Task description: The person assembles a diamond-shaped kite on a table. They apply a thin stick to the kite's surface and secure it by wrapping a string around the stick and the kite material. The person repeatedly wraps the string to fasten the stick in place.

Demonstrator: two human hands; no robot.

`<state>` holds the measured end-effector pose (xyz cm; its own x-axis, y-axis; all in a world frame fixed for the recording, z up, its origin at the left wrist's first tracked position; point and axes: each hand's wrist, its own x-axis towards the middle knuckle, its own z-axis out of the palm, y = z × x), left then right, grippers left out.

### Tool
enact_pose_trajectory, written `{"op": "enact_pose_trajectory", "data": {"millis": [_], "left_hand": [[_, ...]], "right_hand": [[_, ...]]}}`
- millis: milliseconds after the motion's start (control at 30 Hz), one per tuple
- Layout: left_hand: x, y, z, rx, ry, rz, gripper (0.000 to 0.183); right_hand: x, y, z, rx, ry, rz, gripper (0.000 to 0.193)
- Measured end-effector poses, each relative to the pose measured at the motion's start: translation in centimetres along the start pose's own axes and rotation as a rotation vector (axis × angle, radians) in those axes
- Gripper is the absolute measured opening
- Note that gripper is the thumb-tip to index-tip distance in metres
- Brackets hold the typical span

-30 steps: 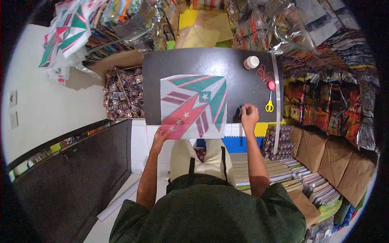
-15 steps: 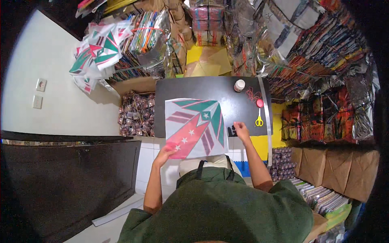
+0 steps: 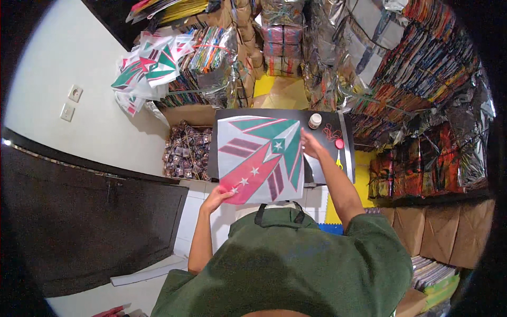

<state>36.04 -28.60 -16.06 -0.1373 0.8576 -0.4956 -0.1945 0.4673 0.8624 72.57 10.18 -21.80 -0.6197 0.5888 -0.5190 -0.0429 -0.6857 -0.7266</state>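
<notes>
A square, thin printed sheet with green, red and white shapes and small stars is held tilted over the near part of a black table. My left hand pinches its lower left corner. At the upper right edge, my right hand has closed on the sheet, with the fingertips partly hidden. Beyond that hand, a small white jar stands on the table. Red string lies beside it. Scissors with yellow handles lie next to a round red item.
More sheets of the same print are piled at the back left. Tied stacks of printed goods rise behind and to the right. A box of small wrapped items stands left of the table. A dark cabinet is at left.
My right hand has moved from the table's near right side up to the sheet's upper right edge and taken hold. My left hand keeps its corner. The whole view has shifted slightly.
</notes>
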Motion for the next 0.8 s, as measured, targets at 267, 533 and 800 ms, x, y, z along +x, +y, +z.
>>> {"op": "enact_pose_trajectory", "data": {"millis": [267,533,800], "left_hand": [[1.9,4.0,2.0,0.001,-0.062,0.037,0.034],[10.0,6.5,-0.6,-0.087,-0.24,0.126,0.046],[14.2,8.5,-4.7,0.33,-0.068,0.045,0.069]], "right_hand": [[-7.2,-13.4,6.9,-0.11,-0.002,-0.24,0.029],[-10.3,-20.7,12.2,-0.203,0.087,-0.474,0.031],[-14.4,-26.5,21.0,-0.569,0.471,-0.832,0.06]]}}
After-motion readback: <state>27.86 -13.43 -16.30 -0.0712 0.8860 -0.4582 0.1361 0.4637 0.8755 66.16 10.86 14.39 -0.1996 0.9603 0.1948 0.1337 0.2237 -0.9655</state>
